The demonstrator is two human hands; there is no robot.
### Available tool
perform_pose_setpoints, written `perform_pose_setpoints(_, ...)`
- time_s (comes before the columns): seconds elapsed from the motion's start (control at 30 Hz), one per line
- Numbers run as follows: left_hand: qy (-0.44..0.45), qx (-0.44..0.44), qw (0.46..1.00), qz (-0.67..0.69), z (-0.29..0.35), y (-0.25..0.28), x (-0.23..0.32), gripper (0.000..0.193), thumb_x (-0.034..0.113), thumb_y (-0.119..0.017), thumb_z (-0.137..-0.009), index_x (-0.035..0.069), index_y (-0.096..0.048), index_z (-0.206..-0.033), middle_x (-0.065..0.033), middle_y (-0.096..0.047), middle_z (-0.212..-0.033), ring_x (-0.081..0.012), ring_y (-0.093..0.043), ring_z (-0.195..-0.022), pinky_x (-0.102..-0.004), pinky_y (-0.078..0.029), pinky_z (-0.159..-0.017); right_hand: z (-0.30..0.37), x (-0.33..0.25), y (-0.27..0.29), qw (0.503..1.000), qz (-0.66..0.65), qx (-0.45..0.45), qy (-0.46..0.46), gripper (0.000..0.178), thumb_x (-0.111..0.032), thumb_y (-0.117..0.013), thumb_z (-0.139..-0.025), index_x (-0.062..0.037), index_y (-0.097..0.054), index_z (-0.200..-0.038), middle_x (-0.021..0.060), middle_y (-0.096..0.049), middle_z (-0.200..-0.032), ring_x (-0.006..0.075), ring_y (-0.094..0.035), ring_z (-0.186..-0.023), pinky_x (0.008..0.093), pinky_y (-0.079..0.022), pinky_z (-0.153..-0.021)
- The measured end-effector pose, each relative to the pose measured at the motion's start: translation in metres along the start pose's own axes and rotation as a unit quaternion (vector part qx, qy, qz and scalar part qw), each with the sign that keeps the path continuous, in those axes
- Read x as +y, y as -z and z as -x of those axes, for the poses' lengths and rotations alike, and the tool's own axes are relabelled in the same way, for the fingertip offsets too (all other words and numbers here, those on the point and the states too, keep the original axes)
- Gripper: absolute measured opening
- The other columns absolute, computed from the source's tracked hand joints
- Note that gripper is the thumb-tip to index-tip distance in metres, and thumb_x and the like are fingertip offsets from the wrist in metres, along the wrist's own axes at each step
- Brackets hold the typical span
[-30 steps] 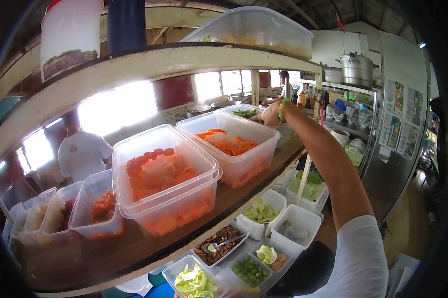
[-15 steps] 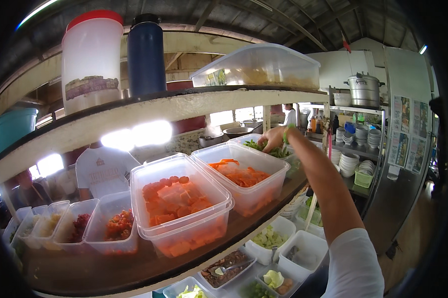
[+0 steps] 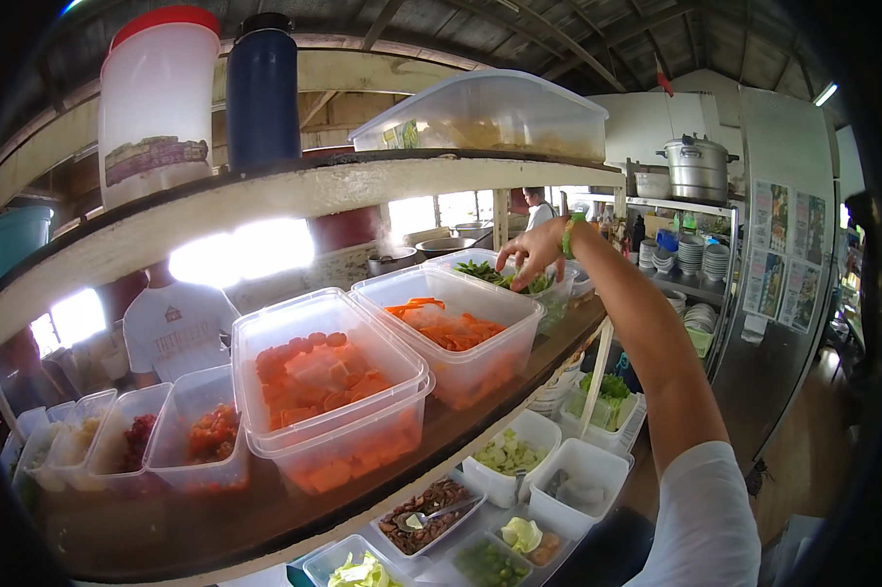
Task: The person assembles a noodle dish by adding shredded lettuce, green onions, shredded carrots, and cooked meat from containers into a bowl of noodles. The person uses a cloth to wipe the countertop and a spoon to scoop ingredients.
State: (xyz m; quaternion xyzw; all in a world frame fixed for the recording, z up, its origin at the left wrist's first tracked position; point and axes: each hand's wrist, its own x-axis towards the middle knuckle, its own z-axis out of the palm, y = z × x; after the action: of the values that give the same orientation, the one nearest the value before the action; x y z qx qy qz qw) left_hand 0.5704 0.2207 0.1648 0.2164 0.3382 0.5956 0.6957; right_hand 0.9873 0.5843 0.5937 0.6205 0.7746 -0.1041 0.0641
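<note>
My right hand (image 3: 539, 252) reaches over a clear plastic tub of cut green vegetables (image 3: 490, 272) on the upper shelf. Its fingers point down and stand apart just over the greens, and nothing shows between them. A green band (image 3: 572, 235) circles the wrist. Beside that tub is another with orange carrot strips (image 3: 461, 331). Left of it, stacked clear tubs hold carrot slices (image 3: 319, 382). My left hand is out of the picture.
Smaller tubs of chopped red and pale vegetables (image 3: 216, 437) line the shelf's left part. Below are tubs of cabbage (image 3: 509, 453) and brown meat (image 3: 429, 517) with a spoon. A higher shelf beam (image 3: 343, 178) runs above. A person in a white shirt (image 3: 179, 328) stands behind.
The view has shifted slightly, so the shelf and tubs sit further left. My right hand has risen a little from the greens and its fingers have spread.
</note>
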Motion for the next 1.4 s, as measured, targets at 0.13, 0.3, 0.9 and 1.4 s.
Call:
perform_pose_setpoints(0.13,0.001,-0.003,1.0,-0.009,-0.001,-0.007,-0.001,0.05,0.022,-0.054,-0.097,0.006,-0.036,-0.141,-0.0128,-0.052,-0.134,-0.0261,-0.054,-0.119,-0.0406,-0.049,-0.094,0.0,-0.002,-0.004,0.967,0.249,0.033,0.035,0.068,-0.042,-0.069,-0.081,-0.0254,-0.042,-0.142,0.0141,-0.041,-0.146,0.0285,-0.053,-0.122,0.0405,-0.044,-0.101)
perform_pose_setpoints(0.3,-0.007,-0.032,0.998,-0.049,-0.003,-0.033,0.009,0.053,0.018,-0.054,-0.097,0.006,-0.032,-0.143,-0.0117,-0.049,-0.136,-0.0252,-0.051,-0.122,-0.0399,-0.047,-0.096,-0.006,-0.004,-0.012,0.996,0.078,0.042,0.028,0.066,-0.037,-0.069,-0.082,-0.0225,-0.043,-0.14,0.0136,-0.05,-0.136,0.0279,-0.055,-0.118,0.0421,-0.046,-0.097)
perform_pose_setpoints(0.9,0.065,-0.192,0.973,-0.111,-0.034,-0.156,0.048,0.064,0.013,-0.057,-0.094,0.005,-0.024,-0.148,-0.0118,-0.045,-0.141,-0.0219,-0.048,-0.126,-0.0372,-0.045,-0.1,-0.03,0.01,-0.029,0.97,0.142,0.164,0.11,0.05,-0.042,-0.058,-0.09,-0.0147,-0.054,-0.131,0.0095,-0.059,-0.129,0.0228,-0.061,-0.109,0.0376,-0.047,-0.096)
perform_pose_setpoints(1.4,0.2,-0.343,0.918,0.001,-0.057,-0.223,0.029,0.076,0.013,-0.059,-0.094,0.011,-0.008,-0.151,-0.0106,-0.044,-0.14,-0.0223,-0.047,-0.127,-0.0409,-0.045,-0.1,0.088,0.009,-0.041,0.826,-0.425,0.311,0.2,0.051,-0.048,-0.067,-0.085,-0.0092,-0.06,-0.117,0.0005,-0.063,-0.092,0.0079,-0.054,-0.078,0.0202,-0.043,-0.053)
